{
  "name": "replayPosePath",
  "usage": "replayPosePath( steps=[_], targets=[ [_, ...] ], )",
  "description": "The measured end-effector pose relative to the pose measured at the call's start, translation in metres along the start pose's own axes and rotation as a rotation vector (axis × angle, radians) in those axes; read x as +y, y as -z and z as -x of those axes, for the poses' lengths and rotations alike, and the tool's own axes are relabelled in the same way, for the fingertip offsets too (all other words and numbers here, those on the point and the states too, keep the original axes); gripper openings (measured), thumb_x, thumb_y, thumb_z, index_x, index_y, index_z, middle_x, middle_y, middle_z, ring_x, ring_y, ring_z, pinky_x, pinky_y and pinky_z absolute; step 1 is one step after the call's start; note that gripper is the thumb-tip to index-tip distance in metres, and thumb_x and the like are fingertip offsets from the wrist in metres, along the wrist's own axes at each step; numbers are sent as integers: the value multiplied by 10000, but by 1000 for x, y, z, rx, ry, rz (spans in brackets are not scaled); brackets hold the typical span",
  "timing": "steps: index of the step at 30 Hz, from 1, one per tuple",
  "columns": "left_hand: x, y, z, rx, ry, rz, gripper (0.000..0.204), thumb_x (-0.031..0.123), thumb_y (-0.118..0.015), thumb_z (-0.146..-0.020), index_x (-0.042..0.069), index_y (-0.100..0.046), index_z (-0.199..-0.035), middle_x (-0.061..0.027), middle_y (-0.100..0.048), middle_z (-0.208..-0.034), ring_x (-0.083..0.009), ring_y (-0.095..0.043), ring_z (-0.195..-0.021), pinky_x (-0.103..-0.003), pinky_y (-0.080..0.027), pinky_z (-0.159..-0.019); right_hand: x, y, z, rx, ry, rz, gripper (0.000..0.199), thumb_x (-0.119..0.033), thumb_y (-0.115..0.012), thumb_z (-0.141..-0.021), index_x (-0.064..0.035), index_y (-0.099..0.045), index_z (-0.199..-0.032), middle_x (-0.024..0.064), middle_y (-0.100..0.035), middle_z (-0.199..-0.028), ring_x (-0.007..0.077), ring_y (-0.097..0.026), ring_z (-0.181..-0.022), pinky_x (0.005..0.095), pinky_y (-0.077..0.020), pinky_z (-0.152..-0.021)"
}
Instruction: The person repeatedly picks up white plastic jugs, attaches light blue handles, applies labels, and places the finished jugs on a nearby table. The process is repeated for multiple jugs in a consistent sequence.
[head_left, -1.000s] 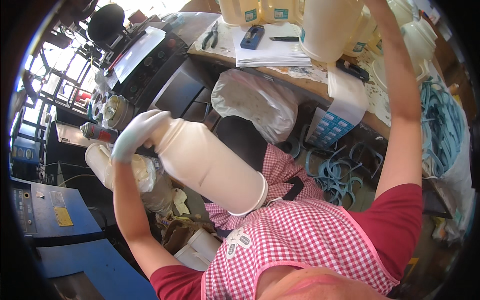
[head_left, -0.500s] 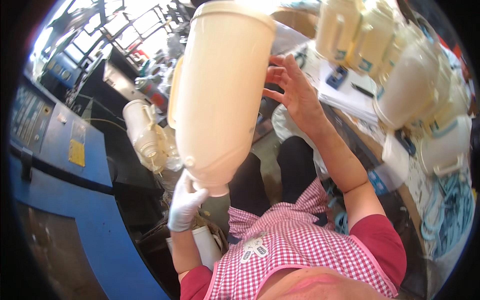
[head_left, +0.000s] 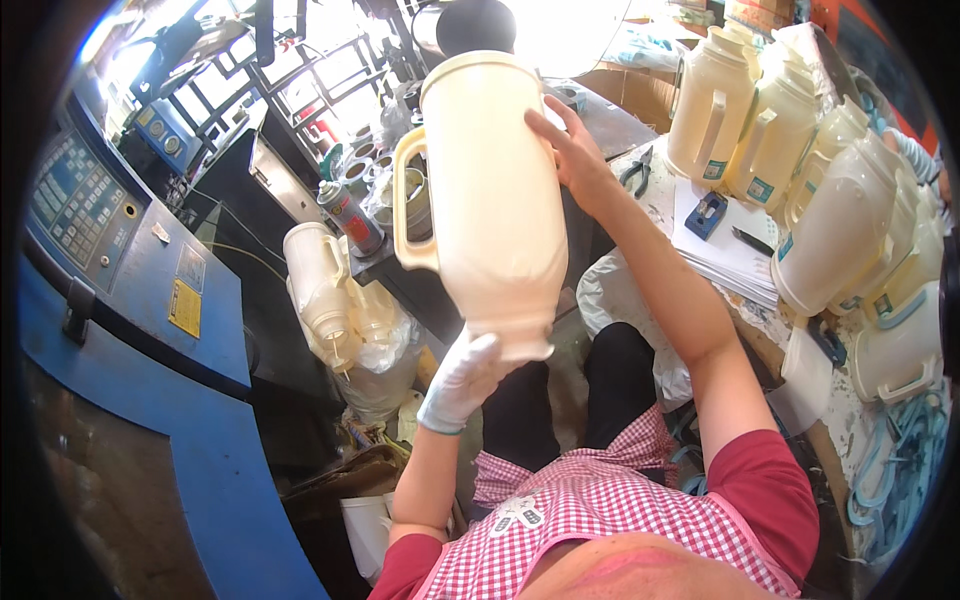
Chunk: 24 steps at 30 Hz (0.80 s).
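A large cream plastic thermos jug shell (head_left: 490, 190) with a side handle hangs tilted in front of me, its wide rim up and its narrow neck down. My left hand (head_left: 462, 380), in a whitish glove, is closed round the neck at the bottom; the shell hides part of its fingers. Bare, my right hand (head_left: 578, 160) lies along the upper right side with its fingers stretched out and apart. Its fingertips appear to touch the wall. Just beyond the rim is a dark round object (head_left: 476, 27), whose kind I cannot make out.
At right, a worktable holds several finished-looking jugs (head_left: 712, 105), a paper stack (head_left: 735, 262), pliers (head_left: 636, 172) and light-blue straps (head_left: 890, 470). A blue machine (head_left: 130, 310) with a keypad stands left. Near it are more jug shells (head_left: 318, 265) and a spray can (head_left: 348, 215).
The shell has moved away from me and slightly right, with my left hand still at its neck. My right hand has come from beside it onto its upper side.
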<state>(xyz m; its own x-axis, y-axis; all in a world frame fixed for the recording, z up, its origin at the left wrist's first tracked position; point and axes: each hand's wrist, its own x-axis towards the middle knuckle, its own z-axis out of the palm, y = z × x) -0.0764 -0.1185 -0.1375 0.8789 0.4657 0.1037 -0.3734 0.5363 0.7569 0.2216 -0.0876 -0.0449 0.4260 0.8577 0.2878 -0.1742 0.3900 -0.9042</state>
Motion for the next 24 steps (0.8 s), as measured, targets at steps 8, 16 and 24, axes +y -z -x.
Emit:
replayPosePath(
  steps=[8, 16, 24],
  targets=[
    [81, -48, -126, 10, -136, 105, 488, 325, -578, -1064, 52, -470, -1454, -149, -624, -1364, -309, -648, -1224, -512, -564, -1038, -13, 14, 10, 29, 82, -62, 780, -481, -627, -1015, -52, -299, -1579, 178, -449, -1480, 298, -563, -1300, 424, -525, -1027],
    [111, -115, -242, -312, -141, 166, 496, 352, -548, -1068, 31, -453, -1434, -169, -577, -1386, -376, -634, -1229, -532, -577, -1043, 51, 68, 135, 125, -193, -3, 516, -377, -626, -1038, -40, -512, -1411, 109, -622, -1253, 166, -671, -1047, 327, -581, -882],
    [118, -88, -305, -152, -1048, -1313, 505, 423, -673, -971, 79, -540, -1315, -109, -625, -1241, -313, -623, -1162, -511, -558, -979, 89, 59, 170, 25, -351, -20, 416, -317, -657, -1030, -38, -572, -1327, 79, -669, -1129, 134, -682, -943, 295, -574, -821]
  ],
)
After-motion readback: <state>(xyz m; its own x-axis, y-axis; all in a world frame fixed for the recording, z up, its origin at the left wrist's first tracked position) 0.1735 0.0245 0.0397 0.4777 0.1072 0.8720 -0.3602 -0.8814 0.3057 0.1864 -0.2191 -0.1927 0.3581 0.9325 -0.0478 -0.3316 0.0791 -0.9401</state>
